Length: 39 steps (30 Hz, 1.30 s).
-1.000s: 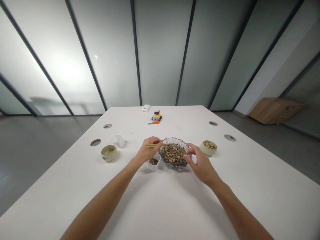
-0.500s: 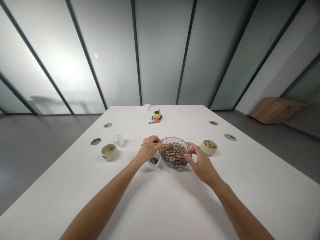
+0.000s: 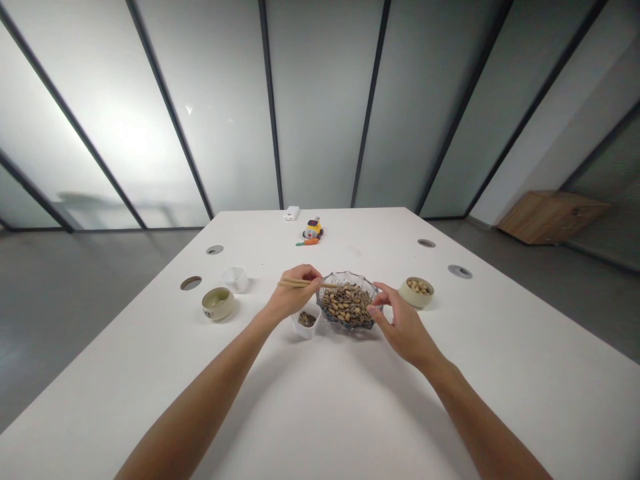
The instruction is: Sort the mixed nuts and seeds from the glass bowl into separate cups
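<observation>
My left hand (image 3: 299,291) is closed around a pair of chopsticks (image 3: 295,283), whose tips reach over the left side of a clear glass bowl (image 3: 345,325) with a scalloped rim. A mix of sunflower seeds and pistachios (image 3: 347,303) fills the bowl. At its right rim, my right hand (image 3: 400,323) grips the edge, thumb and index finger curved around it; the exact contact is partly hidden. Just below my left hand stands a small white cup (image 3: 306,331) with some sunflower seeds (image 3: 307,319) inside. Whether the chopstick tips hold a seed is too small to tell.
Right of the glass bowl sits a beige bowl (image 3: 417,300) of pistachios. To the left are another beige bowl (image 3: 219,308) and a white cup (image 3: 235,280). Farther back lie a toy car (image 3: 313,229), a toy carrot (image 3: 307,243) and a white box (image 3: 291,213). Round holes pierce the tabletop.
My left hand has shifted slightly left and up with the chopsticks, uncovering more of the small white cup. My right hand stays at the bowl's rim.
</observation>
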Motion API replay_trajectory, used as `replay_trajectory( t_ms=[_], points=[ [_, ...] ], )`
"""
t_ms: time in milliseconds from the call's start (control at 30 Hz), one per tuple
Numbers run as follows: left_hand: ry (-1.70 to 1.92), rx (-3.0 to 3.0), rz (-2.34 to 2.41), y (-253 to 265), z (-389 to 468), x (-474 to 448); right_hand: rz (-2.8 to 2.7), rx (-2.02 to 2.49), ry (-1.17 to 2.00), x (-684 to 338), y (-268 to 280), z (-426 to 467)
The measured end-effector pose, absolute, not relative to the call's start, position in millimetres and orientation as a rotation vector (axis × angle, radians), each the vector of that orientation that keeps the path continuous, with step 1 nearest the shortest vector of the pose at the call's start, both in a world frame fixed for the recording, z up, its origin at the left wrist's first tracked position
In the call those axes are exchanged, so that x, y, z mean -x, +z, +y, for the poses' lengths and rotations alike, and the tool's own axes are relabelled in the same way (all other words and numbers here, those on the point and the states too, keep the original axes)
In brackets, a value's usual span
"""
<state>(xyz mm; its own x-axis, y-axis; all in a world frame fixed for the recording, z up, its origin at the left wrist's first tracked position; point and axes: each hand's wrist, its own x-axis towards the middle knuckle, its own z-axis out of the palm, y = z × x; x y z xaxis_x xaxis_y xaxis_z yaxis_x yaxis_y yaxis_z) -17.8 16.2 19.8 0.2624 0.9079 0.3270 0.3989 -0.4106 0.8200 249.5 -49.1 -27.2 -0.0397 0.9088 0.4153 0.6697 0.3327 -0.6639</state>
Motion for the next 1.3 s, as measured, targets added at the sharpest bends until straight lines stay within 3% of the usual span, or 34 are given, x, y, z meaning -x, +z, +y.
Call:
replay_trajectory(
  t_ms=[600,1300],
  points=[
    [1.030,-2.020,1.263,-5.5,16.1,0.2,-1.771,1.393,0.379,-248.2,-24.9,-49.8],
    [1.090,-1.829,1.189,9.8,12.2,9.1,-1.771,1.405,0.369,-249.4,-26.4,-49.4]
  ],
)
